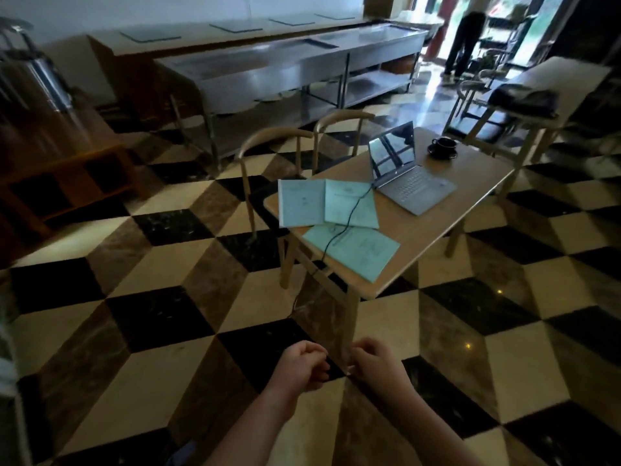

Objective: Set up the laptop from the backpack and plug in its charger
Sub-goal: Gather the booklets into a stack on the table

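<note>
Laptop (411, 176): sitting open on table (470, 193); charger cable (346, 216) trailing over blue papers (349, 203) toward floor. Left hand (304, 366), right hand (376, 364): fingers curling, contents indiscernible. Judgement: carrying plug to socket, keeping cable slack, avoiding dragging papers.

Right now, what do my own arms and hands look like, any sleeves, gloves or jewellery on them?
Both forearms come in bare from the bottom edge, with no sleeves in view. The left hand and right hand wear no gloves, and no ring, watch or bracelet shows. The picture is dim and soft, so small details could be missed.
</note>
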